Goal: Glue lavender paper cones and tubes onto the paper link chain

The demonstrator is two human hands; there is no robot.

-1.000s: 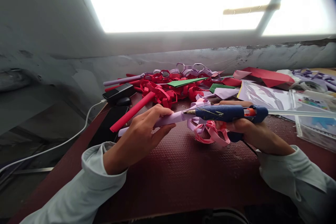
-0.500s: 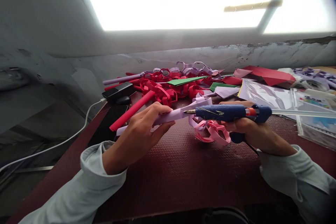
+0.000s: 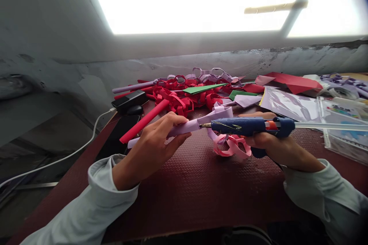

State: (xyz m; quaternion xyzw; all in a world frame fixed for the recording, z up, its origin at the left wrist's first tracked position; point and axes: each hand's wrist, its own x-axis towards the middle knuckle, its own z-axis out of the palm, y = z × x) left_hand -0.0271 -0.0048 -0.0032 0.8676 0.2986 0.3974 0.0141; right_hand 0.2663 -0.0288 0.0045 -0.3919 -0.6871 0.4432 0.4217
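Between the thumb and fingers of my left hand (image 3: 153, 145) is a rolled lilac paper tube (image 3: 185, 127), its far end pointing right. A lilac paper strip or loop (image 3: 220, 113) lies against that end. My right hand (image 3: 280, 149) is wrapped round a blue hot glue gun (image 3: 238, 125), held level, with a clear glue stick (image 3: 330, 126) coming out of its back. The nozzle touches or nearly touches the tube's right end; I cannot tell which. Under the gun hangs or lies a chain of pink paper loops (image 3: 231, 146), partly hidden by it.
Red paper chains (image 3: 179, 99) are heaped at the back of the dark red table (image 3: 184, 199), with a green paper piece (image 3: 204, 88) on top. A red paper tube (image 3: 143, 121) and a black adapter (image 3: 129, 100) lie left. Clear plastic packets (image 3: 345, 122) lie right.
The glue gun in my right hand has shifted slightly left and down along the tube's end. My left hand has barely moved.
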